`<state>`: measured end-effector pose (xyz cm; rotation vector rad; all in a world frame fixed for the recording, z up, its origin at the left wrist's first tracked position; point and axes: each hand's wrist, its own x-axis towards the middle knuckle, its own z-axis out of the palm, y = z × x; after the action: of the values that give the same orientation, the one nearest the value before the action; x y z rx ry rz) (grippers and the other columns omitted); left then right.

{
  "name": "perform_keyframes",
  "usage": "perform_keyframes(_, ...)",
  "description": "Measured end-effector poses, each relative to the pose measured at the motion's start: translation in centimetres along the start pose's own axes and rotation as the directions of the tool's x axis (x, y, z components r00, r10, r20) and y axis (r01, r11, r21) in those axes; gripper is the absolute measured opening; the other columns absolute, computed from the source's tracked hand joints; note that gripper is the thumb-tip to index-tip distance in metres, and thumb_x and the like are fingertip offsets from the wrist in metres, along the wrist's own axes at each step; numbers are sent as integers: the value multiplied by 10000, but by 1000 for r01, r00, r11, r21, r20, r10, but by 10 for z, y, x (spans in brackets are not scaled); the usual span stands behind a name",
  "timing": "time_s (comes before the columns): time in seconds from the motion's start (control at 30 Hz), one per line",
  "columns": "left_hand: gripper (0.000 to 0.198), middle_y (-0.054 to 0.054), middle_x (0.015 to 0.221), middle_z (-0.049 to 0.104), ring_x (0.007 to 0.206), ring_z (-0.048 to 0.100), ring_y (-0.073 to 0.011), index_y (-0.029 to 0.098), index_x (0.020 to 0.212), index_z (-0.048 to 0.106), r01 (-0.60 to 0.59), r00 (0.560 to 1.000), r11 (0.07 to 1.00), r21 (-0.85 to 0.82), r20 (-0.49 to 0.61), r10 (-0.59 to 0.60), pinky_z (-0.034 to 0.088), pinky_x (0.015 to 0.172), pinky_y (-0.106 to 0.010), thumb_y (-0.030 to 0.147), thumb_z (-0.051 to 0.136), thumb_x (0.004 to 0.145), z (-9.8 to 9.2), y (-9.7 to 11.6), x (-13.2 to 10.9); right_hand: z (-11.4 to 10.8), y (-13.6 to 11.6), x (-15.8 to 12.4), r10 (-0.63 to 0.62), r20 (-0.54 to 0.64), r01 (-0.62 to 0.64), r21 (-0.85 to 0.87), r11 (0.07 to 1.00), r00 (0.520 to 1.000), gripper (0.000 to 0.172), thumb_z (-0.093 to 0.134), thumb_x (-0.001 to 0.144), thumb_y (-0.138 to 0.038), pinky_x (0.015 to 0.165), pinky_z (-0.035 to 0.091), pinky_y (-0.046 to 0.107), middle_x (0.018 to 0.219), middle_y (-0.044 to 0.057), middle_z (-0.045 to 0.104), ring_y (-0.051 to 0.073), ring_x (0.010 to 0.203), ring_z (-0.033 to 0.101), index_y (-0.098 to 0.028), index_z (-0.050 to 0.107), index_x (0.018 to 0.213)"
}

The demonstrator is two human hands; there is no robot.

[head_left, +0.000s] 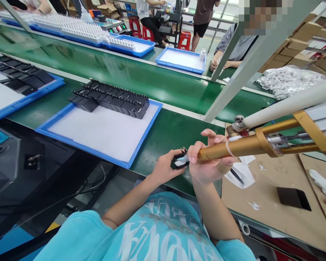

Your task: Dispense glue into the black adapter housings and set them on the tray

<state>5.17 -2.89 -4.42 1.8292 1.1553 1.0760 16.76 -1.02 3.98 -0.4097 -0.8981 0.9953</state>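
My left hand (167, 167) is closed round a small black part (178, 160) at the near edge of the green belt. My right hand (209, 159) grips the gold barrel of a hanging tool (244, 145), and its white tip touches the black part. A blue tray (141, 141) with a white liner lies just left of my hands. A row of several black parts (111, 98) stands along its far side.
A second blue tray (21, 101) with black parts lies at far left. Across the green belt (179, 90) sit more blue trays (182, 59), one with white parts. A person's hands (216, 64) rest opposite. A brown board (274, 203) with a black block (293, 198) lies to the right.
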Motion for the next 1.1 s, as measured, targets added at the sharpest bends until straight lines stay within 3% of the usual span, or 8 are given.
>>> perform_keyframes(0.13,436,-55,1097,703,957,690,-201,214,1160,531,-10,1000,1000,5,-1,10,534,828,-302,297,682,759,0,0,-1,0,-1,0,5,-2,-5,7,1000,1000,383,531,792,-620,316,361,246,1049,-11,554,45,369,504,-307,572,1010)
perform_keyframes(0.27,409,-32,1067,698,938,678,-194,224,1157,547,22,997,998,65,68,-26,520,820,-294,296,671,774,-5,-3,1,-1,-1,0,4,-32,-2,65,998,999,452,441,810,-651,335,366,268,1078,11,559,71,396,529,-321,564,1093)
perform_keyframes(0.47,345,-47,1048,654,974,627,-218,220,1110,586,111,976,971,213,161,-146,497,856,-336,270,662,778,-30,-24,5,-11,-4,1,7,-77,-4,33,999,997,480,405,802,-680,328,348,268,1052,9,584,80,381,516,-329,573,1084)
perform_keyframes(0.63,639,-92,1364,555,1264,522,-246,247,1362,436,203,925,978,-39,336,-178,410,1065,-411,377,700,795,-45,-30,16,-24,-11,3,14,-80,-14,-9,1000,997,405,453,803,-621,340,354,265,1021,-9,575,71,378,504,-331,598,1044)
perform_keyframes(0.7,616,-100,1401,533,1314,485,-237,251,1386,416,233,917,960,-154,364,-164,367,1111,-429,381,661,836,-43,-31,23,-30,-14,4,14,-74,-17,-40,999,997,400,461,793,-626,342,356,262,999,-13,574,64,370,492,-332,600,1026)
perform_keyframes(0.87,310,-96,1169,688,1105,645,-207,196,1166,569,248,929,940,-235,332,-162,501,965,-369,306,578,877,-30,-30,32,-41,-16,5,10,-64,-15,-73,997,998,418,472,781,-639,343,356,256,983,-13,573,60,365,489,-333,590,1039)
perform_keyframes(1.0,244,-16,951,724,888,679,-155,194,1042,566,125,973,989,-76,206,-107,520,866,-305,165,571,800,-27,-27,30,-45,-17,2,4,-37,-7,-60,998,999,410,461,801,-619,357,369,269,994,-1,568,67,378,503,-324,582,1059)
perform_keyframes(1.1,290,-1,948,717,883,658,-144,197,1009,579,65,975,998,16,213,-67,506,849,-285,76,505,756,-29,-24,29,-47,-18,0,3,-34,-5,-46,999,999,411,460,808,-610,365,370,270,996,-2,565,68,383,512,-323,582,1076)
